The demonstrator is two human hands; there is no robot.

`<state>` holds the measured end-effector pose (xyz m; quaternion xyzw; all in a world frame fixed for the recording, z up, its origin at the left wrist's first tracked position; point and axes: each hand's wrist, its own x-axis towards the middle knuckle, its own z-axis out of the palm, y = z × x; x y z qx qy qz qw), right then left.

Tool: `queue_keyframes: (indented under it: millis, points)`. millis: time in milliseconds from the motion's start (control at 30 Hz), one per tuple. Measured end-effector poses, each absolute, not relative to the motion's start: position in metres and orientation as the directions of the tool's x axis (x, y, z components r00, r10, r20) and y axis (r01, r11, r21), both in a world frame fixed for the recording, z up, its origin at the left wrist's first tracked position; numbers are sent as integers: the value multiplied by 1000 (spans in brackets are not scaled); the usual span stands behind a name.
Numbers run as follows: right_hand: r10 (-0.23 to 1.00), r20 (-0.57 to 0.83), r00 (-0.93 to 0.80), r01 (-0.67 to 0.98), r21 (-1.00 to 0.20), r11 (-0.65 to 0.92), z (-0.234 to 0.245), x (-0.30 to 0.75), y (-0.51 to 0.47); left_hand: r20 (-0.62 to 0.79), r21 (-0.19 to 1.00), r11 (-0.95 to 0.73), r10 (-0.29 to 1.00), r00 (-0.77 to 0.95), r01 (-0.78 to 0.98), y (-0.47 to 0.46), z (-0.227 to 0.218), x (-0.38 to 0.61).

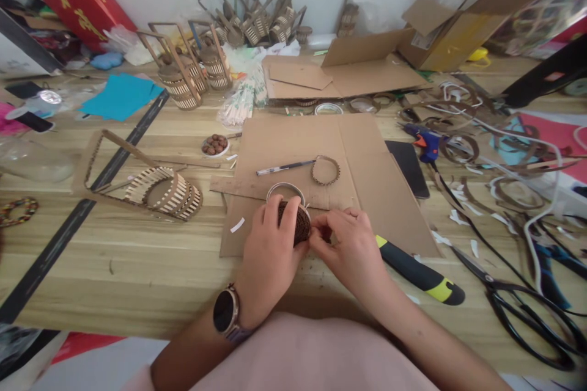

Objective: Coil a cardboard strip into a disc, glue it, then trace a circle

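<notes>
My left hand (270,250) is curled around a small brown corrugated roll (298,224) while my right hand (351,248) pinches its edge, both at the near edge of the cardboard sheet (367,159), a tape ring (285,190) just behind, a black-and-yellow knife (419,272) to the right.

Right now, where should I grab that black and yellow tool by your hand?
Probably around the middle of the black and yellow tool, coming from above on the right. It lies flat on the table with its thick handle bare there; its other end is hidden behind the right hand, which pinches the brown roll.
</notes>
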<state>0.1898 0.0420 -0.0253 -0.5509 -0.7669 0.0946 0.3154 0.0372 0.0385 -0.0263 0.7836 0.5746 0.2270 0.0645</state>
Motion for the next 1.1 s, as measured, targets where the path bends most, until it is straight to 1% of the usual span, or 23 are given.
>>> queue_keyframes:
  millis: [200,333,400,500,567,633,667,733,833,900,967,1000,1100]
  points:
    - [908,350,-230,773,-501,389,-23,193,44,261,353,-340,930,257,872,39,-25,37]
    - [896,398,-196,818,-438,373,-17,206,51,233,366,-344,933,272,865,39,-25,36]
    - [895,430,-119,866,-397,306,-14,219,57,218,380,-347,934,282,857,39,-24,36]
    - [902,431,36,928,-349,130,-11,246,66,215,412,-336,939,268,847,39,-24,36]
    - [911,389,136,946,-323,-4,-10,267,71,222,432,-333,940,259,838,39,-24,36]
    - [924,308,226,944,-303,-130,-12,287,73,226,448,-337,939,259,828,39,-24,37]
    - [929,266,257,936,-307,-171,-12,295,74,225,457,-339,939,261,822,39,-24,37]
    - [931,214,296,912,-352,-209,-13,308,74,216,477,-337,940,264,812,39,-23,37]
    - [923,188,336,869,-441,-226,-10,315,74,199,503,-326,945,260,801,40,-23,37]
    - [908,205,366,852,-466,-238,-5,315,74,192,516,-320,947,257,795,41,-22,37]
    - [881,254,398,850,-463,-250,-1,316,73,187,529,-318,948,257,787,41,-21,37]
    - [854,289,432,851,-445,-280,1,317,72,186,535,-317,949,257,783,40,-21,37]
    - [730,375,571,817,-344,-463,2,327,66,179,553,-311,950,254,773,39,-20,36]
